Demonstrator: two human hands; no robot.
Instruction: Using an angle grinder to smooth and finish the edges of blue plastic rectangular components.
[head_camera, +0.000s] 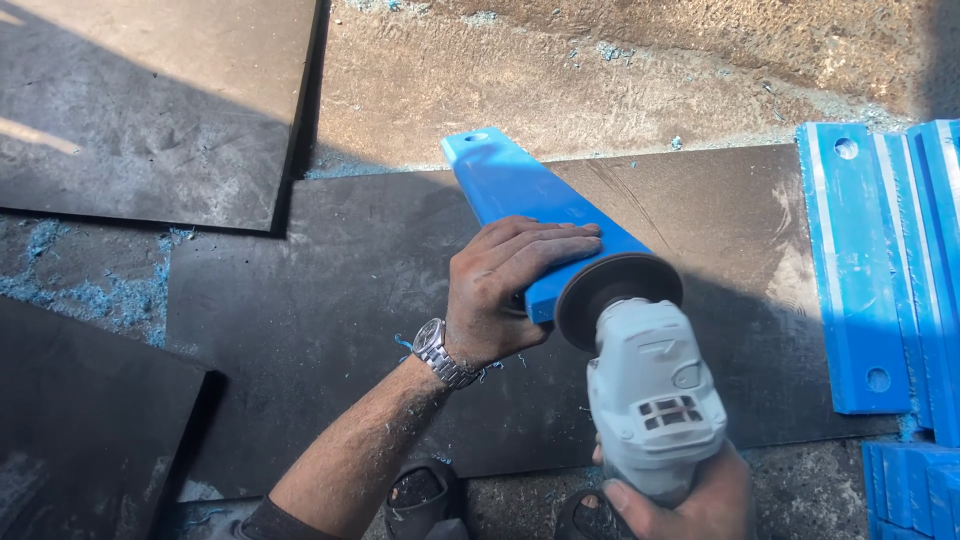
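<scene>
The left hand (510, 290) clamps down over the near end of a long blue plastic bar (535, 215), fingers wrapped across its top face. The bar lies slanted on a dark rubber mat (330, 300), its holed far end reaching just past the mat's far edge. The right hand (690, 500) grips the body of a grey angle grinder (650, 400), whose disc (615, 295) meets the bar's near right edge, just beside the left fingertips. Open mat lies left and right of the bar. A stack of blue bars (880, 270) lies well apart at the right; more dark sheets (150, 100) lie at the left, with blue shavings (100, 290) between them.
</scene>
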